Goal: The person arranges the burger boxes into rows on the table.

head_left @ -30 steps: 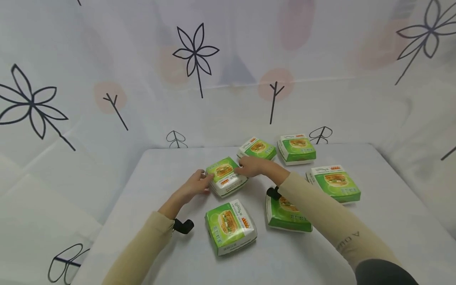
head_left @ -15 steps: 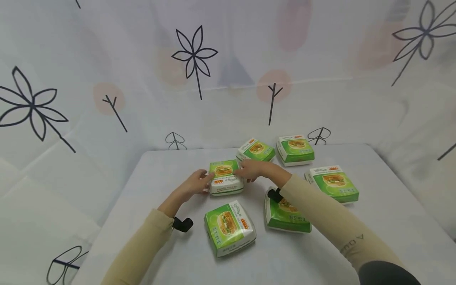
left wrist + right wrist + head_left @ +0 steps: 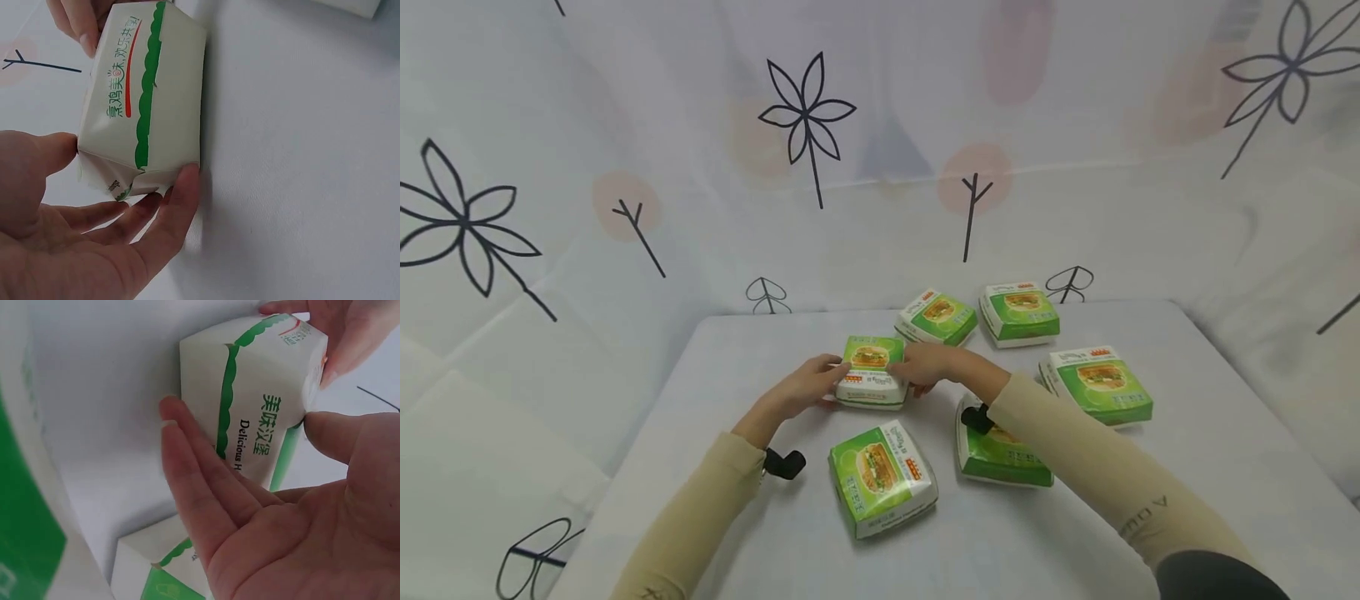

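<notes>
A green and white burger box point(image 3: 870, 357) with a burger picture on its lid sits between my two hands, left of the table's middle. My left hand point(image 3: 802, 388) holds its left side; in the left wrist view the thumb is at the upper edge and the fingers point(image 3: 178, 212) lie along the lower side. On the opposite side my right hand point(image 3: 931, 365) grips it, thumb at the lid edge and fingers point(image 3: 194, 469) stretched along the wall. The side facing the right palm is partly hidden by those fingers.
Another burger box point(image 3: 883, 479) lies in front, with one point(image 3: 1003, 450) partly under my right forearm. Further boxes stand at the right point(image 3: 1101, 383), the back right point(image 3: 1020, 314) and just behind my right hand point(image 3: 938, 317). A patterned cloth point(image 3: 880, 167) hangs behind the white table point(image 3: 760, 350).
Between my hands the burger box has turned from a slant to nearly square with the table's back edge. Both hands have shifted only slightly with it; the other boxes stay put.
</notes>
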Available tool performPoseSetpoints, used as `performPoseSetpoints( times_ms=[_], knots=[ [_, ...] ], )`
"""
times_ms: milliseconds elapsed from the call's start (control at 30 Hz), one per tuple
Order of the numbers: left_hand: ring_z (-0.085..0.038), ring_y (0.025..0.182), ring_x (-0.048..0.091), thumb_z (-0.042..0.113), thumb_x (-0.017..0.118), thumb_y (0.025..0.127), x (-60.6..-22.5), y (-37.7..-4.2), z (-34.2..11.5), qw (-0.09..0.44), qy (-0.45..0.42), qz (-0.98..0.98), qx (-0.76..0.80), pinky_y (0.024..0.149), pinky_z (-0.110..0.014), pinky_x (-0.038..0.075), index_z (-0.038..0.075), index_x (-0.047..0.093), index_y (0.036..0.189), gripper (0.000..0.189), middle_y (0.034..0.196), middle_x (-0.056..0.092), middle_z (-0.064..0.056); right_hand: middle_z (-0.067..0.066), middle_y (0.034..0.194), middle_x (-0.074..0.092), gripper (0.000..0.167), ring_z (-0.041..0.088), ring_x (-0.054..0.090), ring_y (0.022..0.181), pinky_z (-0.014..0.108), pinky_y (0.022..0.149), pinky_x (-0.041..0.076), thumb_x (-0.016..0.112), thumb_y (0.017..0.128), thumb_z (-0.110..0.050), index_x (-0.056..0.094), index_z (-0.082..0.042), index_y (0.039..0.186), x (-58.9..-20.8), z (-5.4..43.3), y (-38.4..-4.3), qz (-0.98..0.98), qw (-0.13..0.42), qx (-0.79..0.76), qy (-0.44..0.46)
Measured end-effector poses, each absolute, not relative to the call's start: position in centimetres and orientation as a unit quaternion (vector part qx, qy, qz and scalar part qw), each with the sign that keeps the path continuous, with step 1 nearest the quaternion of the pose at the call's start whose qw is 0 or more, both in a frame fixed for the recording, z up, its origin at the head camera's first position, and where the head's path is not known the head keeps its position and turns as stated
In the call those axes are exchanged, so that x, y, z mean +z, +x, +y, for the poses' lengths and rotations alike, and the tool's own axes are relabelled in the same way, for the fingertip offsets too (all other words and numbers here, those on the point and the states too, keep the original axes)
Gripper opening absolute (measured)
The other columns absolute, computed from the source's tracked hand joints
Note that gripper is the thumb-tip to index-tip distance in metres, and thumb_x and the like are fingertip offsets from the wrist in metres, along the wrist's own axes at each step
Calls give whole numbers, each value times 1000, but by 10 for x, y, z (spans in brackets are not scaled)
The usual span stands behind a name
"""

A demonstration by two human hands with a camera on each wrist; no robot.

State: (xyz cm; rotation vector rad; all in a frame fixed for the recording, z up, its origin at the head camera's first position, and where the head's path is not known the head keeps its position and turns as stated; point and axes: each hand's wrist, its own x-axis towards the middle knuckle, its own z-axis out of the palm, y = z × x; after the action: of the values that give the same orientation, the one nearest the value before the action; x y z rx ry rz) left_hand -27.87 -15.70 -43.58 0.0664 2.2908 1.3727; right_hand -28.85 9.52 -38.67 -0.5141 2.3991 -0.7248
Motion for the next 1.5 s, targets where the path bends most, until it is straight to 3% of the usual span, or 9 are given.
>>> performPoseSetpoints(
  times_ms=[167, 300, 600, 900, 1267, 1500],
  knots=[
    [-34, 123, 58, 38, 50, 109, -436, -277, -156, 237, 19, 813, 531, 88, -37, 60, -2, 28, 158, 67, 143, 51, -24, 13, 94, 72, 36, 26, 70, 84, 41, 84, 60, 49, 109, -29, 68, -1, 98, -387, 93, -289, 894, 283, -300, -174],
    [-31, 118, 62, 37, 49, 109, -431, -276, -157, 225, 25, 812, 538, 89, -37, 60, -3, 27, 158, 66, 138, 54, -24, 11, 96, 72, 36, 23, 70, 84, 42, 85, 60, 50, 109, -28, 68, 3, 109, -385, 91, -289, 890, 274, -321, -172],
    [-33, 119, 61, 37, 48, 110, -411, -279, -162, 200, 33, 819, 537, 87, -37, 60, -3, 26, 158, 66, 141, 51, -25, 12, 104, 73, 36, 24, 72, 92, 46, 91, 58, 49, 110, -29, 65, 3, 115, -379, 88, -290, 873, 253, -382, -167],
    [-31, 115, 62, 35, 44, 111, -402, -293, -170, 164, 33, 819, 549, 92, -39, 59, -5, 29, 157, 62, 137, 55, -24, 12, 103, 66, 33, 24, 64, 89, 27, 68, 47, 49, 108, -31, 55, 1, 118, -377, 71, -296, 888, 199, -389, -144],
    [-32, 121, 60, 39, 43, 111, -401, -309, -176, 136, 16, 815, 563, 98, -40, 56, 2, 36, 156, 59, 134, 59, -19, 12, 110, 64, 39, 20, 57, 88, 28, 69, 45, 47, 109, -32, 55, 0, 129, -375, 56, -306, 890, 169, -405, -127],
    [-32, 121, 60, 38, 42, 111, -401, -318, -180, 123, -4, 807, 577, 101, -42, 54, 0, 32, 158, 61, 134, 58, -19, 11, 110, 65, 40, 20, 58, 90, 29, 71, 46, 47, 108, -32, 55, 0, 131, -382, 45, -317, 885, 154, -423, -115]
  ],
)
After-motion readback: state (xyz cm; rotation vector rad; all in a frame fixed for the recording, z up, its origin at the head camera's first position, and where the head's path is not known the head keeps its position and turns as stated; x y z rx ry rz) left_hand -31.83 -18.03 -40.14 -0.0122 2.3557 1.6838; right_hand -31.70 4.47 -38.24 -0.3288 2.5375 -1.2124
